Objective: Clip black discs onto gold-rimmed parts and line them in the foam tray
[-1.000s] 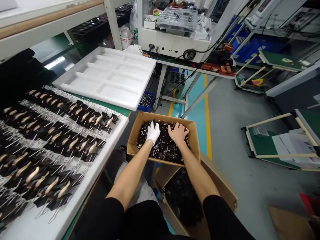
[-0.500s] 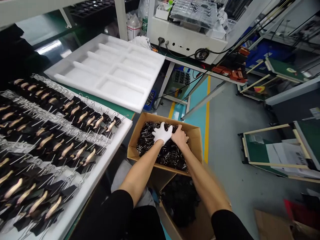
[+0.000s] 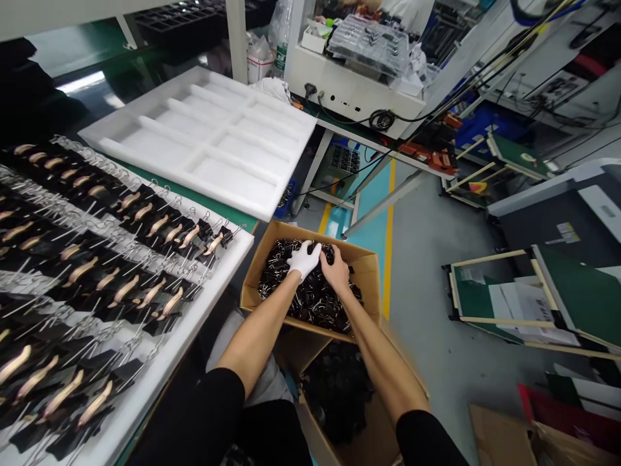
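My left hand (image 3: 305, 260), in a white glove, reaches into a cardboard box (image 3: 366, 259) of black binder clips (image 3: 310, 298) with silver wire handles. Its fingers are bent and apart, with the tips at the clips. Close beside it, my bare right hand (image 3: 336, 272) curves over the same pile, thumb and fingers apart. Neither hand visibly lifts a clip; what lies under the fingertips is partly hidden. Below this box stands a second open carton (image 3: 381, 421) with a dark heap inside.
At left, a white tray (image 3: 213, 268) carries rows of binder clips clamped on curved beige-edged pieces (image 3: 129, 291). A white compartment tray (image 3: 233, 155) lies behind it. A metal table leg (image 3: 371, 204) stands beyond the box; a green-topped trolley (image 3: 490, 294) is at right.
Both hands have drawn closer together over the clips, and their spread fingers have bent inward. The whole view has shifted slightly, so the surroundings appear further left.
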Tool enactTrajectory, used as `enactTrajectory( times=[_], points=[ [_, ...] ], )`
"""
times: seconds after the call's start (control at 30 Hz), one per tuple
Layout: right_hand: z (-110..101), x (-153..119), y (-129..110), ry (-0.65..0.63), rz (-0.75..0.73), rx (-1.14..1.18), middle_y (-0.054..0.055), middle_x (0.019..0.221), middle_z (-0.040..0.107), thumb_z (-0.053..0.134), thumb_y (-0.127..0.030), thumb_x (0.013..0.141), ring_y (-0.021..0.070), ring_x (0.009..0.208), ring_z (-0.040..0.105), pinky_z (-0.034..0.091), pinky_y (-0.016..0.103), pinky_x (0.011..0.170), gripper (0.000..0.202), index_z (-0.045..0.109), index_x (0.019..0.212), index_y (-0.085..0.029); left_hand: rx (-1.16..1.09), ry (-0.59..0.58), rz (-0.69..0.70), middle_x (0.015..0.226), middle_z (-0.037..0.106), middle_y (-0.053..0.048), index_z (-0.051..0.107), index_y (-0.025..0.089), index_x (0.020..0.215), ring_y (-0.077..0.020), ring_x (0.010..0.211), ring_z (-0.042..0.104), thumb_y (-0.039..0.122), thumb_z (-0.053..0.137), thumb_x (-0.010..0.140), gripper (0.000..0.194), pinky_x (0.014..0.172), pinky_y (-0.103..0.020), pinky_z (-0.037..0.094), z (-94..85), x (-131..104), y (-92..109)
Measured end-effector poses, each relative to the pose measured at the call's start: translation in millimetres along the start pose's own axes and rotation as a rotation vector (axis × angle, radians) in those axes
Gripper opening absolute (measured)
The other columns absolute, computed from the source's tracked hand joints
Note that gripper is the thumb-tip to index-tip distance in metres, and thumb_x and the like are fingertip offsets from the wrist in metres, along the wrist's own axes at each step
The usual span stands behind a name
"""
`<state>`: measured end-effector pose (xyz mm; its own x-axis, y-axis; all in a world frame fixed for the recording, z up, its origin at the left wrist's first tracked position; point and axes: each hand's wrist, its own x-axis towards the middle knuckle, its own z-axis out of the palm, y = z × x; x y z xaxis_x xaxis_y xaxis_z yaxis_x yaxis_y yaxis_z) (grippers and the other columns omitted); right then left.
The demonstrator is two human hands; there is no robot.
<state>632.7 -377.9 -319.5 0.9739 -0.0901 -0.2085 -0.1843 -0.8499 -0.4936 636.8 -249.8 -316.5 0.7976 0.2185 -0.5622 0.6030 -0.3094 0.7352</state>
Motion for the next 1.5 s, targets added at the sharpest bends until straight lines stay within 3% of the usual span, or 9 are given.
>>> enactTrajectory(
  times=[0.1, 0.23, 0.47, 0.63, 0.73, 0.97, 1.17, 1.27, 1.5],
  points=[
    [2.6, -11.6, -1.4, 0.078, -0.068, 0.032, 0.011, 0.144, 0.067, 0.038, -0.054, 0.102, 0.0285, 0.128, 0.065, 0.048, 0.041, 0.110, 0.062, 0.048, 0.154, -0.023, -0.091, -0.004, 0.073, 0.151, 0.058, -0.013, 0.057, 0.034, 0.145, -0.0362, 0.142, 0.050, 0.077, 0.045, 0.091, 0.070, 0.121, -0.050, 0.034, -7.0, -1.5, -3.4],
    [8.1, -25.1, -1.9, 0.181, -0.156, 0.037, 0.015, 0.149, 0.062, 0.031, -0.047, 0.103, 0.0262, 0.135, 0.059, 0.044, 0.040, 0.115, 0.062, 0.052, 0.151, -0.014, -0.228, -0.041, 0.191, 0.145, 0.066, -0.009, 0.068, 0.025, 0.127, -0.0281, 0.135, 0.057, 0.061, 0.054, 0.093, 0.051, 0.119, -0.037, 0.038, -16.4, -5.5, -6.2],
    [13.0, -38.0, -1.1, 0.274, -0.270, 0.006, 0.018, 0.143, 0.065, 0.034, -0.045, 0.103, 0.0287, 0.136, 0.057, 0.043, 0.045, 0.116, 0.059, 0.062, 0.142, -0.012, -0.431, -0.079, 0.240, 0.120, 0.075, -0.006, 0.072, 0.021, 0.101, -0.0242, 0.118, 0.062, 0.051, 0.059, 0.091, 0.034, 0.111, -0.034, 0.045, -25.5, -27.6, -7.4],
    [15.5, -40.6, -11.0, 0.252, -0.309, -0.040, 0.017, 0.142, 0.065, 0.038, -0.049, 0.101, 0.0314, 0.136, 0.056, 0.042, 0.048, 0.115, 0.057, 0.066, 0.138, -0.016, -0.563, -0.134, 0.096, 0.144, 0.064, -0.006, 0.065, 0.030, 0.128, -0.0299, 0.129, 0.058, 0.064, 0.058, 0.090, 0.051, 0.094, -0.043, 0.057, -26.2, -42.2, -19.4],
    [16.8, -39.0, -22.7, 0.221, -0.338, -0.070, 0.015, 0.142, 0.066, 0.041, -0.051, 0.100, 0.0311, 0.134, 0.057, 0.042, 0.046, 0.115, 0.057, 0.066, 0.138, -0.017, -0.624, -0.188, 0.010, 0.150, 0.060, -0.006, 0.063, 0.036, 0.132, -0.0336, 0.131, 0.058, 0.070, 0.056, 0.089, 0.055, 0.086, -0.049, 0.060, -27.7, -41.9, -25.4],
    [2.9, -40.1, -42.4, 0.155, -0.478, -0.153, 0.016, 0.149, 0.060, 0.040, -0.050, 0.102, 0.0310, 0.136, 0.056, 0.040, 0.045, 0.113, 0.053, 0.071, 0.132, -0.020, -0.719, -0.198, -0.032, 0.157, 0.053, -0.007, 0.068, 0.038, 0.126, -0.0383, 0.145, 0.045, 0.067, 0.064, 0.084, 0.051, 0.090, -0.060, 0.059, -46.8, -47.4, -31.9],
    [-6.6, -29.7, -58.9, 0.035, -0.675, -0.206, 0.010, 0.148, 0.064, 0.056, -0.050, 0.097, 0.0316, 0.131, 0.059, 0.035, 0.047, 0.116, 0.042, 0.077, 0.124, -0.025, -0.773, -0.177, -0.051, 0.146, 0.059, -0.016, 0.058, 0.036, 0.142, -0.0342, 0.132, 0.058, 0.072, 0.068, 0.079, 0.073, 0.098, -0.062, 0.054, -54.0, -67.0, -37.7],
    [-6.8, -30.3, -67.4, -0.006, -0.729, -0.221, 0.008, 0.145, 0.066, 0.059, -0.046, 0.095, 0.0302, 0.130, 0.060, 0.041, 0.044, 0.111, 0.038, 0.078, 0.122, -0.026, -0.782, -0.158, -0.047, 0.142, 0.060, -0.016, 0.054, 0.035, 0.145, -0.0334, 0.128, 0.059, 0.068, 0.075, 0.076, 0.080, 0.100, -0.063, 0.052, -58.8, -76.6, -37.9],
    [-13.1, -47.0, -80.0, 0.016, -0.720, -0.245, 0.011, 0.148, 0.063, 0.053, -0.045, 0.100, 0.0309, 0.129, 0.058, 0.049, 0.042, 0.103, 0.042, 0.076, 0.127, -0.023, -0.846, -0.144, -0.047, 0.140, 0.062, -0.013, 0.056, 0.038, 0.141, -0.0305, 0.124, 0.061, 0.066, 0.075, 0.075, 0.074, 0.101, -0.057, 0.054, -69.4, -85.1, -35.8]
  ],
)
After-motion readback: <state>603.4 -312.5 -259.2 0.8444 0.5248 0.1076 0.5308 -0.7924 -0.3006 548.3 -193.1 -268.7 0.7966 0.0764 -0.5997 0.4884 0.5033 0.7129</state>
